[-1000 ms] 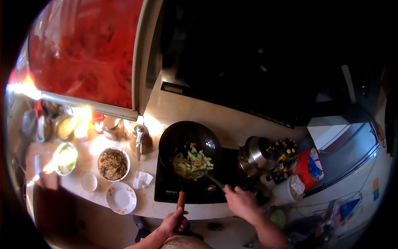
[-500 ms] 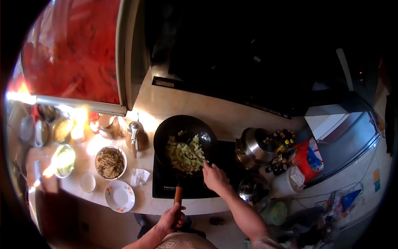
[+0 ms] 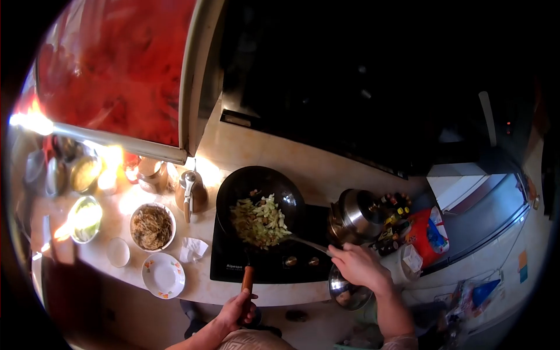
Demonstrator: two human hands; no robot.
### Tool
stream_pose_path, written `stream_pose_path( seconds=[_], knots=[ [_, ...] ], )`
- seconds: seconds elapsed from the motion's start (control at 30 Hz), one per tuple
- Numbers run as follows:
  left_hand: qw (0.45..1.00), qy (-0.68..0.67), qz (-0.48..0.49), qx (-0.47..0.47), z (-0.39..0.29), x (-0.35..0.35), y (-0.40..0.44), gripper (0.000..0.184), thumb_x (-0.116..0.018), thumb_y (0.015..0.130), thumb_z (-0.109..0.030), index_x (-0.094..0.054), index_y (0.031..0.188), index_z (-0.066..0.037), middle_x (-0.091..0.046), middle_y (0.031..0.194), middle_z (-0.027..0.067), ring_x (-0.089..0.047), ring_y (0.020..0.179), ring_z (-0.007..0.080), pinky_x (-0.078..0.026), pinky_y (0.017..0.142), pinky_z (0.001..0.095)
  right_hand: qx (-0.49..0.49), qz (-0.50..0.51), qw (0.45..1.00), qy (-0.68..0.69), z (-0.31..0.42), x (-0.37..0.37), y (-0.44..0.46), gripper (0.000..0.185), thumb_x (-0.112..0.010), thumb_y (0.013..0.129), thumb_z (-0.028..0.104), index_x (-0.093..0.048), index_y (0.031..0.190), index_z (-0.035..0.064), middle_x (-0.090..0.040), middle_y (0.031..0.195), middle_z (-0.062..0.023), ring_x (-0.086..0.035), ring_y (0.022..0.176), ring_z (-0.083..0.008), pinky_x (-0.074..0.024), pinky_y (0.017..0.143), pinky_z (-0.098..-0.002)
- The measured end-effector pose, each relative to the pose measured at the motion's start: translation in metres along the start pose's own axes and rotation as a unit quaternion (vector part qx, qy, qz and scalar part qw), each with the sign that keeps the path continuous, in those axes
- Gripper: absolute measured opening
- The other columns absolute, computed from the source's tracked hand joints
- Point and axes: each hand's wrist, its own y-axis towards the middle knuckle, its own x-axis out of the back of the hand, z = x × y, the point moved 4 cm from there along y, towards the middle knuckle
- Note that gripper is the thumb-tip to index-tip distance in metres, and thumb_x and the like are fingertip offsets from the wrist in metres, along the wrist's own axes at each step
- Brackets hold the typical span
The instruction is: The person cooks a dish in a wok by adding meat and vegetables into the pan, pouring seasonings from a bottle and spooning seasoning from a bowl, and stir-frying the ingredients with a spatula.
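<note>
A dark wok (image 3: 248,176) sits on a black cooktop (image 3: 245,273), with chopped pale-green vegetables (image 3: 262,219) in its bottom. My left hand (image 3: 238,306) is wrapped round the wok's wooden handle (image 3: 248,278), which points towards my body. Out to the right of the wok, my right hand (image 3: 359,265) is closed on the end of a spatula (image 3: 313,243) with a slim metal handle. The spatula slants down over the wok's right rim to the edge of the vegetables, where its tip is hard to make out.
Left of the cooktop are a bowl of brown shredded food (image 3: 153,227), a flowered plate (image 3: 163,277), a small white bowl (image 3: 118,253) and crumpled paper (image 3: 193,249). To the right stand a steel pot (image 3: 360,211), bottles (image 3: 398,217) and a red bag (image 3: 424,230). A dark hood (image 3: 326,87) hangs above.
My right hand has moved right and away from the wok, so more of the spatula handle shows. The vegetables have shifted in the wok. My left hand keeps its hold.
</note>
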Motion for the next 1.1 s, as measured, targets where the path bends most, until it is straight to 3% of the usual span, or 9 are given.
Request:
stream_pose_path(
  seconds=[0.03, 0.2, 0.33, 0.47, 0.53, 0.73, 0.8, 0.93, 1.1],
  knots=[
    [1.000, -0.003, 0.008, -0.002, 0.001, 0.000, 0.000, 0.046, -0.048, 0.094, -0.050, -0.049, 0.111, -0.007, -0.048, 0.064, 0.0051, -0.039, 0.048, 0.0147, -0.030, 0.042, 0.0266, 0.012, 0.058, 0.998, -0.023, -0.002, -0.004, 0.000, 0.041, -0.053, 0.093, 0.023, -0.051, 0.132, 0.0122, -0.061, 0.095, -0.0137, -0.062, 0.083, -0.0347, -0.0490, 0.074, -0.0457],
    [1.000, -0.008, 0.005, -0.001, 0.002, -0.005, -0.003, 0.045, -0.049, 0.094, -0.049, -0.048, 0.111, -0.007, -0.047, 0.064, 0.0053, -0.038, 0.048, 0.0146, -0.030, 0.042, 0.0265, 0.033, 0.058, 0.997, 0.027, 0.000, -0.052, 0.074, 0.035, -0.052, 0.094, 0.021, -0.053, 0.127, 0.0077, -0.060, 0.099, -0.0164, -0.061, 0.087, -0.0319, -0.0496, 0.072, -0.0438],
    [0.999, -0.021, 0.022, -0.012, -0.002, -0.001, -0.004, 0.045, -0.049, 0.094, -0.049, -0.049, 0.111, -0.007, -0.048, 0.066, 0.0047, -0.040, 0.049, 0.0143, -0.030, 0.043, 0.0261, 0.082, 0.027, 0.993, -0.085, -0.024, -0.002, 0.068, 0.037, -0.054, 0.093, 0.020, -0.054, 0.129, 0.0108, -0.060, 0.095, -0.0144, -0.062, 0.081, -0.0315, -0.0500, 0.068, -0.0426],
    [1.000, -0.015, 0.020, -0.006, 0.001, 0.002, -0.002, 0.042, -0.051, 0.094, -0.047, -0.052, 0.108, -0.007, -0.050, 0.066, 0.0034, -0.045, 0.050, 0.0135, -0.033, 0.043, 0.0259, 0.090, 0.070, 0.985, -0.131, -0.029, -0.009, 0.083, 0.039, -0.055, 0.092, 0.023, -0.052, 0.131, 0.0145, -0.058, 0.101, -0.0161, -0.059, 0.090, -0.0341, -0.0483, 0.077, -0.0456],
    [0.999, -0.023, 0.023, -0.004, 0.004, 0.001, 0.001, 0.042, -0.052, 0.094, -0.047, -0.053, 0.108, -0.007, -0.050, 0.066, 0.0033, -0.044, 0.050, 0.0134, -0.034, 0.043, 0.0259, 0.118, 0.017, 0.990, -0.072, -0.022, -0.032, 0.100, 0.039, -0.054, 0.093, 0.023, -0.051, 0.131, 0.0145, -0.058, 0.102, -0.0164, -0.059, 0.089, -0.0361, -0.0476, 0.079, -0.0477],
    [0.999, -0.023, 0.022, 0.007, 0.000, 0.006, 0.001, 0.042, -0.052, 0.094, -0.047, -0.053, 0.108, -0.007, -0.051, 0.067, 0.0029, -0.044, 0.049, 0.0133, -0.036, 0.043, 0.0262, 0.056, 0.125, 0.991, -0.005, 0.004, -0.012, 0.054, 0.037, -0.050, 0.094, 0.024, -0.056, 0.127, 0.0092, -0.061, 0.104, -0.0203, -0.060, 0.095, -0.0358, -0.0490, 0.081, -0.0447],
    [1.000, -0.020, 0.024, -0.003, -0.002, 0.004, 0.002, 0.043, -0.051, 0.094, -0.047, -0.053, 0.108, -0.007, -0.051, 0.067, 0.0032, -0.044, 0.050, 0.0132, -0.036, 0.043, 0.0260, 0.067, 0.075, 0.995, 0.023, 0.011, -0.037, 0.064, 0.037, -0.049, 0.094, 0.024, -0.055, 0.127, 0.0088, -0.062, 0.102, -0.0210, -0.061, 0.094, -0.0372, -0.0494, 0.079, -0.0462],
    [1.000, 0.001, 0.014, -0.002, -0.002, 0.002, -0.001, 0.046, -0.049, 0.094, -0.049, -0.049, 0.111, -0.006, -0.047, 0.066, 0.0040, -0.041, 0.051, 0.0131, -0.031, 0.043, 0.0250, 0.042, -0.072, 0.992, 0.096, 0.017, -0.037, 0.086, 0.024, -0.050, 0.093, 0.021, -0.059, 0.105, 0.0033, -0.064, 0.085, -0.0217, -0.062, 0.083, -0.0411, -0.0499, 0.072, -0.0482],
    [0.999, -0.018, 0.042, -0.002, 0.001, 0.004, 0.002, 0.044, -0.051, 0.094, -0.047, -0.052, 0.111, -0.006, -0.051, 0.068, 0.0027, -0.046, 0.052, 0.0126, -0.036, 0.043, 0.0246, -0.062, -0.025, 0.997, 0.027, -0.039, -0.030, 0.117, 0.028, -0.049, 0.091, 0.023, -0.063, 0.095, -0.0007, -0.065, 0.090, -0.0237, -0.061, 0.088, -0.0424, -0.0491, 0.077, -0.0499]
  ],
)
